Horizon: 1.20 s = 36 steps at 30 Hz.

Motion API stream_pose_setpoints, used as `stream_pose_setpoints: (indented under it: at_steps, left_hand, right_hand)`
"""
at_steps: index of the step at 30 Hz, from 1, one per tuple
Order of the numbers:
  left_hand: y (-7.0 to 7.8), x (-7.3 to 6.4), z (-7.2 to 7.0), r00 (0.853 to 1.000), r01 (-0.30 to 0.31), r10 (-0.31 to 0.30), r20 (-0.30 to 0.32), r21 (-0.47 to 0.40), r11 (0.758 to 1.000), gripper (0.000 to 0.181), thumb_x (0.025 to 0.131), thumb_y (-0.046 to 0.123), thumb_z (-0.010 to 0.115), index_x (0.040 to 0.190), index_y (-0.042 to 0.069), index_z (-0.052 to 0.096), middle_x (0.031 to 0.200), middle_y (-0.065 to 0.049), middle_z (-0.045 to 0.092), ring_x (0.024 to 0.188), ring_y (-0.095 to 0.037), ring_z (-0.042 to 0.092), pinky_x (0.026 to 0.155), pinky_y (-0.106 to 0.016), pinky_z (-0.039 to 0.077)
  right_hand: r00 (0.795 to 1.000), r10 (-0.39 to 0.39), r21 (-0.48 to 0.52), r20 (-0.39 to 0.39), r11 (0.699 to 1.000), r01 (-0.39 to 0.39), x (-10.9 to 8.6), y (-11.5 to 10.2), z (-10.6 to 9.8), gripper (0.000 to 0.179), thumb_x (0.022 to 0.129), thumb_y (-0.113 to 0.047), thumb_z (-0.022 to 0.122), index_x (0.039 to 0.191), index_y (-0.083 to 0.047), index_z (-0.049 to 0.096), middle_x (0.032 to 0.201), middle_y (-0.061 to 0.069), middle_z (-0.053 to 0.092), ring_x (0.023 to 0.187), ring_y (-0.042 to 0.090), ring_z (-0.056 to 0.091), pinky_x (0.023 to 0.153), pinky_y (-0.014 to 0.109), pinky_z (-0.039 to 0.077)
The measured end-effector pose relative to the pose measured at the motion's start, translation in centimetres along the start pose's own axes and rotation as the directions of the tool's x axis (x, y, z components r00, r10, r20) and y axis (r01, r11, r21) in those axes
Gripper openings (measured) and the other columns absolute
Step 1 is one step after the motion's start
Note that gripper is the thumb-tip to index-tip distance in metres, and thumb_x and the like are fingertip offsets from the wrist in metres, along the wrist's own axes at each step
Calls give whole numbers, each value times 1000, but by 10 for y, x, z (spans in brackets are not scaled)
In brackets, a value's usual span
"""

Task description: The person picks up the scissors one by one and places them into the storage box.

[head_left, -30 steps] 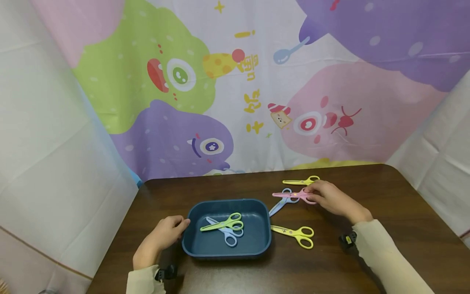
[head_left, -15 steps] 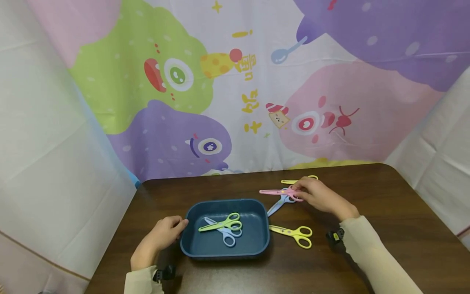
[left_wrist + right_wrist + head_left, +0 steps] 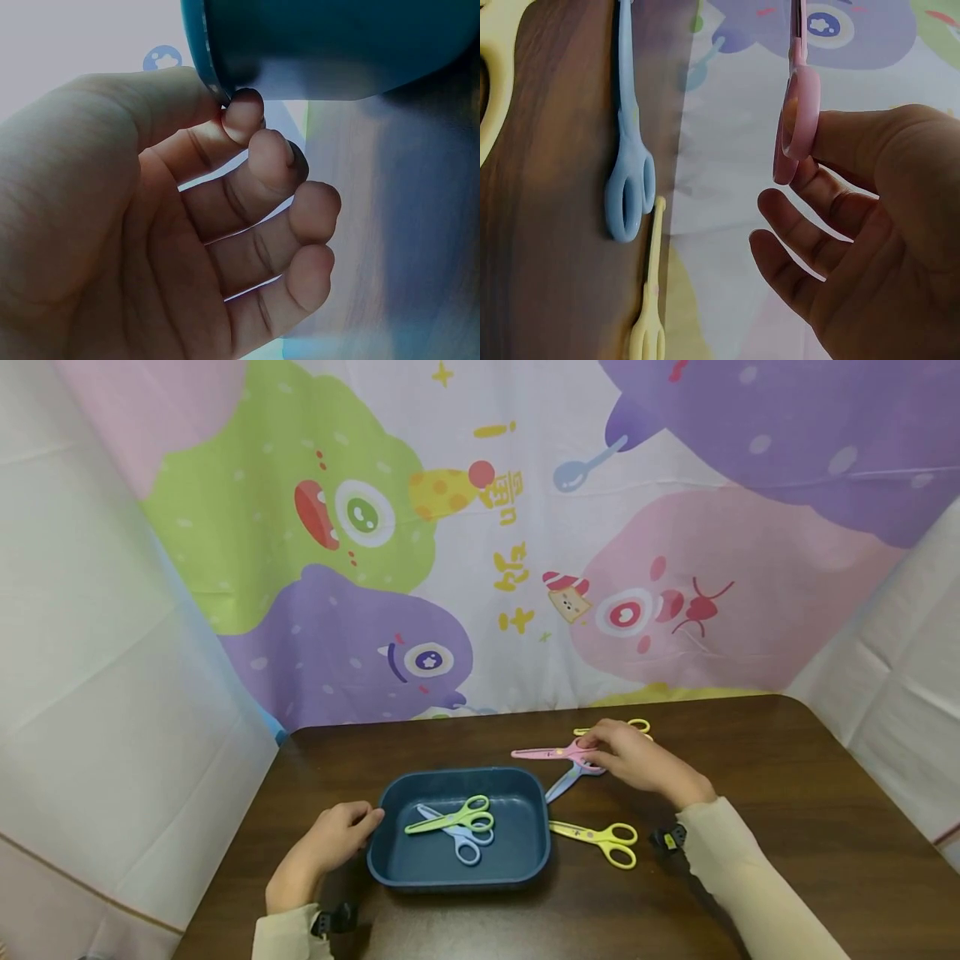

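My right hand (image 3: pixel 641 760) pinches the handle of pink scissors (image 3: pixel 542 753). In the right wrist view the pink scissors (image 3: pixel 805 120) hang clear of the table, the other fingers loosely bent. Beneath them in the head view, blue scissors (image 3: pixel 564 784) lie on the table, partly covered. At the left, my left hand (image 3: pixel 326 843) holds the rim of a dark blue tray (image 3: pixel 459 886). Thumb and index finger meet on the tray's edge (image 3: pixel 201 52) in the left wrist view. Inside the tray, green scissors (image 3: pixel 448 819) lie across another blue pair (image 3: pixel 459 833).
Yellow scissors (image 3: pixel 600 837) lie just right of the tray, tips beside its wall. Another yellow pair (image 3: pixel 640 724) lies at the back, partly behind the right hand. A brown table (image 3: pixel 420 931) carries everything. A printed cloth (image 3: pixel 487 668) hangs behind its far edge.
My right hand has moved left with the pink scissors, toward the tray, passing over the blue pair. The left hand has stayed at the tray's rim.
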State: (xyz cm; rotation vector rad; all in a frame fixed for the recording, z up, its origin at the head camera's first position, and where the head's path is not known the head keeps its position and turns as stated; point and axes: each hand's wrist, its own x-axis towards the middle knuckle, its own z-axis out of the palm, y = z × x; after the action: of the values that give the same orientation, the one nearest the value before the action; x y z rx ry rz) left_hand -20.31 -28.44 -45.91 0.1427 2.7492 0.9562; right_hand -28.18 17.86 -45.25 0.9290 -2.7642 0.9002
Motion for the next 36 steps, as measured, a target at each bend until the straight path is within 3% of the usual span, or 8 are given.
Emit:
stream_pose_setpoints:
  at_steps: [7, 18, 36]
  left_hand:
    - [0, 0, 1, 1000, -11, 11, -2, 6, 1000, 36, 107, 27, 56, 75, 10, 52, 67, -2, 52, 60, -17, 50, 60, -32, 41]
    - [0, -1, 1, 1000, -21, 21, -6, -4, 1000, 36, 107, 28, 56, 76, 10, 52, 68, -1, 52, 61, -17, 50, 59, -32, 41]
    - [1, 0, 1, 1000, -20, 20, -16, 7, 1000, 37, 107, 28, 57, 75, 10, 53, 68, -1, 52, 62, -16, 50, 60, -32, 41]
  right_hand:
    - [998, -59, 23, -15, 998, 60, 6, -4, 5, 13, 96, -8, 72, 106, -1, 74, 100, 9, 70, 96, 26, 65, 87, 45, 53]
    - [999, 8, 45, 43, 999, -10, 14, -19, 16, 17, 97, -13, 71, 111, -4, 72, 105, 7, 70, 98, 20, 64, 89, 44, 55]
    - [997, -27, 61, 76, 998, 22, 29, -46, 24, 17, 98, -16, 71, 111, -6, 74, 106, 5, 71, 102, 21, 62, 94, 44, 53]
